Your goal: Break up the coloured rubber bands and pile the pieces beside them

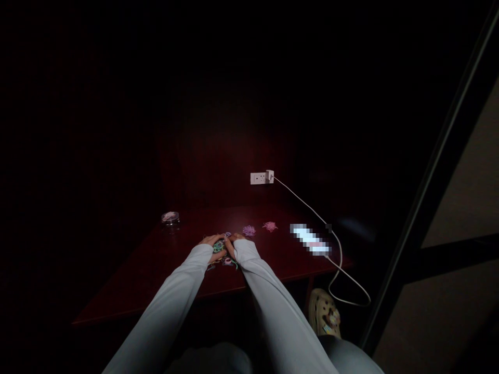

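Note:
On the dark red table, a tangled pile of small coloured bands (219, 247), mostly green and blue, lies between my hands. My left hand (211, 241) curves around its left side, the thumb apart from the fingers. Beside it, my right hand (235, 240) has its thumb and fingers close together at a few purple bands (227, 235); its grip is small and partly hidden. A pale pink loop and several loose strands lie just below the hands. Farther right sit a purple heap of bands (249, 230) and a pink heap of bands (270, 226).
A round clear container (170, 218) with pale pink contents stands at the table's left. A lit, blurred phone (311, 239) lies right, its white cable (307, 205) running to a wall socket (258, 178). Below the table's front edge is a beige clog (323, 311).

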A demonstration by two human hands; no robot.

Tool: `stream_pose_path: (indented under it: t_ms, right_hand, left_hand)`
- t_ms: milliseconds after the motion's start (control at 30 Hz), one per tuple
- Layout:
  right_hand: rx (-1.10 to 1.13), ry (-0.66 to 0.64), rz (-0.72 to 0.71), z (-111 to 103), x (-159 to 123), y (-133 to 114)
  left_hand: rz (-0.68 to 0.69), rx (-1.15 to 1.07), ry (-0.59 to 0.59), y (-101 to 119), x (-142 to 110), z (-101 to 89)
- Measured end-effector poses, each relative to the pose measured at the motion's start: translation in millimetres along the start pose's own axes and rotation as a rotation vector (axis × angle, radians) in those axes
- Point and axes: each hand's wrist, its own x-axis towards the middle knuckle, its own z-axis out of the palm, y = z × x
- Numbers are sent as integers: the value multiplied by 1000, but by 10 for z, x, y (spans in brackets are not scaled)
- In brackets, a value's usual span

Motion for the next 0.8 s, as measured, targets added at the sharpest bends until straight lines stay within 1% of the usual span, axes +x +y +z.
stream_pose_path:
  t_ms: [233, 367, 533, 700, 800]
  right_hand:
    - [74, -32, -24, 32, -18, -24]
    - [85, -36, -37, 51, -20, -15]
    - [97, -48, -68, 31, -24, -34]
    - [109, -75, -25, 12, -10, -60]
    - [136, -66, -29, 6, -14, -54]
  left_hand:
    - [-24, 23, 10, 91, 4, -67]
    - [-39, 31, 26, 75, 5, -79]
    - [-4, 11, 25, 35, 9, -90]
    - [21, -19, 46, 16, 15, -86]
    - [13, -35, 74, 25, 7, -79]
